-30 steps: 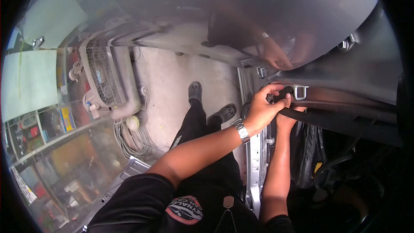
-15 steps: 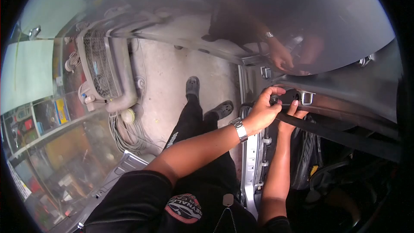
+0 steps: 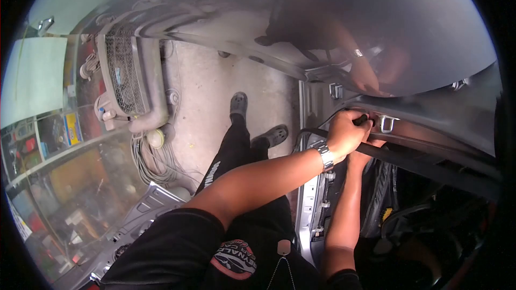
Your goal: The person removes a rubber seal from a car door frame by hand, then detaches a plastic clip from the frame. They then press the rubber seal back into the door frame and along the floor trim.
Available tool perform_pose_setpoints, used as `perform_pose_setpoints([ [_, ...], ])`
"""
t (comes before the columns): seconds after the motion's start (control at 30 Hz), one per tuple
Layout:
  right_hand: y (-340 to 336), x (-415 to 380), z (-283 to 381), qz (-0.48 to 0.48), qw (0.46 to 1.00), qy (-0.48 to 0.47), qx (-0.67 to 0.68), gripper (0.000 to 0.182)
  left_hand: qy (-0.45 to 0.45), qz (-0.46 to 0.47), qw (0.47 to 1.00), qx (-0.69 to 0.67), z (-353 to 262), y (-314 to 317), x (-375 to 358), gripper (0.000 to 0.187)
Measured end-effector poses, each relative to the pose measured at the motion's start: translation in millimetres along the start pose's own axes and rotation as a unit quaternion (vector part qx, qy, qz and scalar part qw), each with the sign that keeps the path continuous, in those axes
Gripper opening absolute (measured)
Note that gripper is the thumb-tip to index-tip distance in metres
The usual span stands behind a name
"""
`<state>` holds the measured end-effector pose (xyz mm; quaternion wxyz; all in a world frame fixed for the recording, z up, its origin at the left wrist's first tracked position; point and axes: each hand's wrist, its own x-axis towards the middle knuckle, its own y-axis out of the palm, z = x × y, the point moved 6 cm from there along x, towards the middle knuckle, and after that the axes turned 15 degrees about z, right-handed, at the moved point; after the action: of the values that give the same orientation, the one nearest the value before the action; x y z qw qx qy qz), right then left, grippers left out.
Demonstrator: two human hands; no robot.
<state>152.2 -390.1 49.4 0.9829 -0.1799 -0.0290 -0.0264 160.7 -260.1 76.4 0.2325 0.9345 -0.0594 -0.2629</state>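
Note:
My left hand, with a metal watch on its wrist, is closed on a small black part at the edge of the grey car body. Just right of it a chrome striker loop is fixed to the frame. My right hand reaches up from below, behind a long black rubber strip. Its fingertips are mostly hidden by the strip and my left hand, so their grip does not show.
A glossy grey panel curves overhead. A silver door edge stands beside my right forearm. On the left are a dusty grille, coiled hoses and glass-fronted shelves. Dark cables fill the lower right.
My left hand has moved right, toward the striker loop, with the black part in its fingers. My right fingertips, seen beside the loop before, are now mostly covered. The view has shifted slightly.

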Motion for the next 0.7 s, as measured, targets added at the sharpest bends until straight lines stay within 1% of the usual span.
perform_pose_setpoints([
  [0.03,0,-2,-5,0.014,1.0,-0.008,-0.001,0.039,-0.008,-0.016,0.998,0.065,-5,0,-4,0.022],
  [0.07,2,-3,-5,0.012,1.0,-0.011,0.001,0.039,-0.005,-0.016,0.998,0.068,-5,2,-5,0.022],
  [0.13,2,-4,1,-0.008,0.999,-0.044,-0.005,0.038,0.025,-0.04,0.991,0.126,-9,3,-7,0.021],
  [0.17,1,-3,2,-0.013,0.999,-0.05,-0.001,0.038,0.031,-0.038,0.99,0.132,-10,4,-6,0.021],
  [0.2,0,-3,4,-0.013,0.999,-0.04,-0.034,0.039,0.02,-0.055,0.989,0.139,-10,3,-5,0.021],
  [0.23,-2,-4,-3,-0.026,0.998,-0.038,-0.033,0.04,0.011,-0.071,0.986,0.148,-11,1,-4,0.02],
  [0.3,-3,-5,-14,-0.052,0.998,-0.034,-0.032,0.042,0.029,-0.075,0.984,0.161,-9,1,-2,0.021],
  [0.37,-5,-6,-17,-0.024,0.999,-0.007,-0.047,0.043,0.062,-0.091,0.974,0.199,-7,1,-2,0.02],
  [0.4,-2,-5,-2,-0.032,0.999,-0.027,-0.005,0.046,0.075,-0.096,0.968,0.218,-12,3,-4,0.021],
  [0.43,-2,-5,-4,-0.022,0.999,-0.018,0.014,0.054,0.062,-0.085,0.963,0.247,-15,4,-6,0.019],
  [0.5,-3,-6,3,-0.02,1.0,-0.014,-0.001,0.059,0.085,-0.085,0.962,0.245,-11,6,-6,0.019],
  [0.57,-3,-6,13,0.013,0.999,0.0,0.038,0.06,0.104,-0.083,0.96,0.245,11,4,5,0.02],
  [0.6,-4,-6,12,0.024,0.999,0.0,0.03,0.058,0.099,-0.091,0.953,0.272,10,7,2,0.021],
  [0.63,-4,-8,7,0.033,0.997,0.01,0.062,0.057,0.079,-0.072,0.963,0.247,12,9,2,0.034],
  [0.7,-7,-7,6,0.03,0.999,-0.032,0.002,0.059,0.094,-0.067,0.959,0.259,15,11,4,0.033],
])
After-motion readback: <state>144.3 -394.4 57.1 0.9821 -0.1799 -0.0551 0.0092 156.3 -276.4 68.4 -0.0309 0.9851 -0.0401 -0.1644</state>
